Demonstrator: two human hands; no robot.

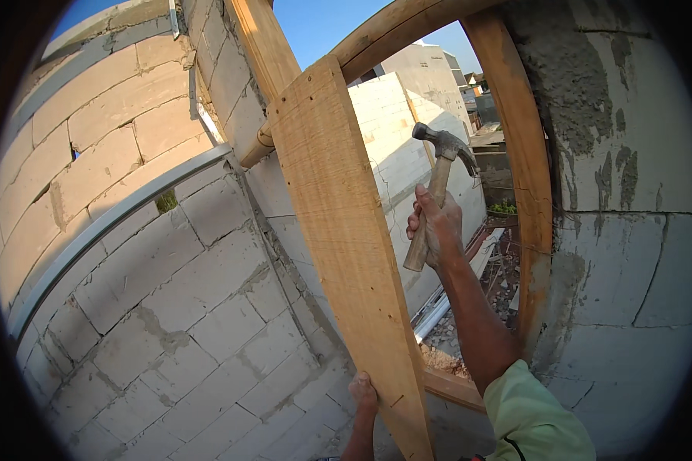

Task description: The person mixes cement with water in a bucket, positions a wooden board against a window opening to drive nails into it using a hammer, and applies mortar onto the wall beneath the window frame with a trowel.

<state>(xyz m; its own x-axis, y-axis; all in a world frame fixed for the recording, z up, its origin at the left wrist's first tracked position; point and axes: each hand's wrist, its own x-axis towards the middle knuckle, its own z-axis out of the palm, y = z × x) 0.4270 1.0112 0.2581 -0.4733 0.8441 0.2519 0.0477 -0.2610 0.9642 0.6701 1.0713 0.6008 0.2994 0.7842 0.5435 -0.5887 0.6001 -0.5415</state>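
My right hand (441,224) is closed round the wooden handle of a claw hammer (440,165), held up to the right of a long wooden board (334,180). The hammer's head is at the top, clear of the board, with its claw pointing right. Low on the board's left edge, my left hand (364,390) grips it, some of its fingers hidden. The board stands tilted against a wooden frame (515,154), and nail heads dot its face. Close to my left hand, a thin nail-like mark (397,401) shows on the wood; I cannot tell if it sticks out.
Pale block walls rise at left (169,307) and right (623,253), the right one smeared with mortar. A metal channel (115,223) runs along the left wall. Through the frame's opening, rubble (500,284) and white pipes (434,316) lie on the ground outside.
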